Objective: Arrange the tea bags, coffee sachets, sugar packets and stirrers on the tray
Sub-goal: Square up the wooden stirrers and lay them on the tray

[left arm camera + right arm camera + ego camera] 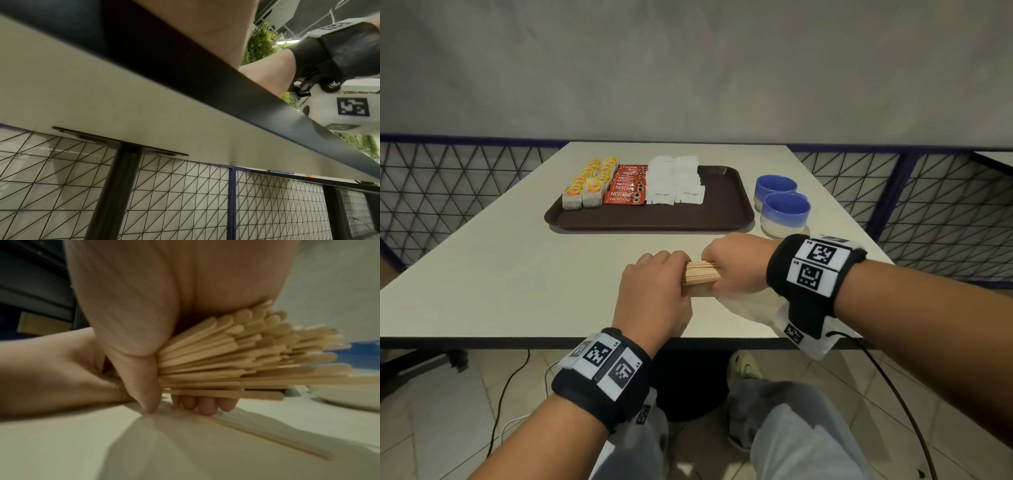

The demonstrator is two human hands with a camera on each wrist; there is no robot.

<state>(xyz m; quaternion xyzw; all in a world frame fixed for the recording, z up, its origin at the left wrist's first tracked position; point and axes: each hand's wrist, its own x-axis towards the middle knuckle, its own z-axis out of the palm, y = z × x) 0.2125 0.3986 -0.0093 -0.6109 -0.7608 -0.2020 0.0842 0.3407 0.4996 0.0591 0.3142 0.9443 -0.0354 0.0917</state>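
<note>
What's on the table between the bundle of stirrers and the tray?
Only bare table lies between the stirrers and the tray, seen in the head view.

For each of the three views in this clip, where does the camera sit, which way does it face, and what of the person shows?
Head: looks forward and down at the table, tray, and both hands gripping the stirrers.
Left wrist: sits below the table edge, facing up; left palm and the right wristband show.
Right wrist: low over the tabletop, looking along the right hand at the stirrers; left hand beyond.
Shared: head and right wrist both show stirrers and both hands.
</note>
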